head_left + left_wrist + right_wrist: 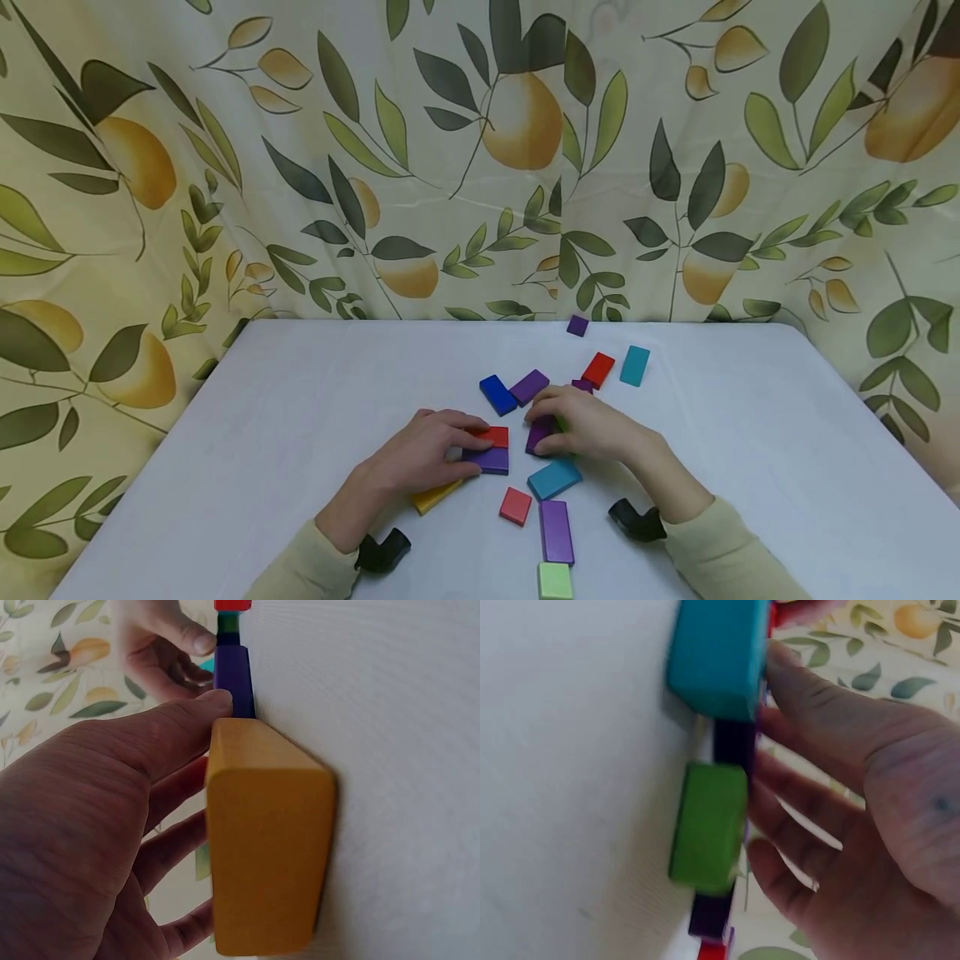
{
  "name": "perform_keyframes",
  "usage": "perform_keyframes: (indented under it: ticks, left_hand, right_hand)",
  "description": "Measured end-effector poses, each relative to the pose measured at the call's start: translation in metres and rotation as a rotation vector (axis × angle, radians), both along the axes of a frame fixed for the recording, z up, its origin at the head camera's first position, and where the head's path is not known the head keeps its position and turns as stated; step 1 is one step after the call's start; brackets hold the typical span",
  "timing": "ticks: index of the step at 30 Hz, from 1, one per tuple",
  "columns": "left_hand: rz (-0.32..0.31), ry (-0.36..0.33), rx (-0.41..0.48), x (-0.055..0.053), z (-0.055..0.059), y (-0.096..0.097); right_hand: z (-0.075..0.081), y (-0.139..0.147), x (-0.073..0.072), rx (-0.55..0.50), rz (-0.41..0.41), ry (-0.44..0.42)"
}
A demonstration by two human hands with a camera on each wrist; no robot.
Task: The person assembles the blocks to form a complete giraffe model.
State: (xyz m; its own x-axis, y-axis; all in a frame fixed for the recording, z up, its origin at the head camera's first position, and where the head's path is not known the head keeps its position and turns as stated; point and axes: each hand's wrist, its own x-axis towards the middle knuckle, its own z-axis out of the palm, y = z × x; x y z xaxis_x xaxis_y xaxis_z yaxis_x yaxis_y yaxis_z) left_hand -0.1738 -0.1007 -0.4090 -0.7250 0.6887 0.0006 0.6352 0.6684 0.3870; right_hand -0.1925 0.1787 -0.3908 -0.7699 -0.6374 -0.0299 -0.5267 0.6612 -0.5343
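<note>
On the white table, my left hand (427, 450) holds a red block (497, 437) and a purple block (491, 462) lying side by side, fingers on the red one and thumb at the purple one's near edge. A yellow block (270, 855) lies beneath that hand, partly hidden in the head view. To the right, my right hand (592, 423) grips a dark purple block (536, 437) between thumb and fingertips. A green block (711, 825) sits beside it, mostly covered by the hand in the head view. Just nearer lies a teal block (554, 479).
Farther back lie a blue block (498, 395), a purple block (529, 387), a red block (598, 370), a second teal block (634, 367) and a small purple block (577, 325). Nearer are a square red block (515, 506), a long purple block (556, 532) and a light green block (555, 581).
</note>
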Motion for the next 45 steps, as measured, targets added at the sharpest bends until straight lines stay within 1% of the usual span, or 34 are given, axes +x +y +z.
perform_keyframes:
  ticks: [4, 6, 10, 13, 16, 19, 27, 35, 45]
  left_hand:
    - [-0.003, 0.005, -0.001, 0.0, -0.001, -0.001]
    - [-0.002, 0.006, -0.001, 0.001, -0.001, -0.001]
    - [0.001, 0.008, 0.0, 0.001, -0.001, 0.0]
    - [-0.002, 0.01, 0.0, 0.0, -0.001, 0.0]
    - [-0.004, 0.01, 0.0, 0.0, -0.001, -0.001]
    - [-0.005, 0.009, 0.002, 0.0, -0.002, -0.001]
    - [-0.01, 0.009, 0.014, -0.001, -0.002, -0.002]
    - [0.003, 0.009, -0.01, 0.0, -0.001, 0.0]
    - [0.01, -0.003, -0.014, 0.0, 0.001, 0.0]
  right_hand:
    - [-0.003, -0.005, 0.002, 0.016, -0.063, 0.034]
    - [-0.003, -0.005, 0.002, 0.027, -0.078, 0.039]
    - [0.002, -0.001, 0.002, 0.031, -0.061, 0.031]
    - [0.006, 0.003, 0.001, 0.029, -0.022, 0.006]
    - [0.007, 0.005, 0.001, 0.031, -0.001, -0.022]
    - [0.007, 0.006, 0.0, 0.03, 0.002, -0.034]
    - [0.004, 0.009, 0.001, 0.03, 0.012, -0.028]
    - [0.006, 0.004, 0.004, 0.051, 0.032, 0.011]
    - [0.005, 0.0, 0.008, 0.008, 0.047, -0.042]
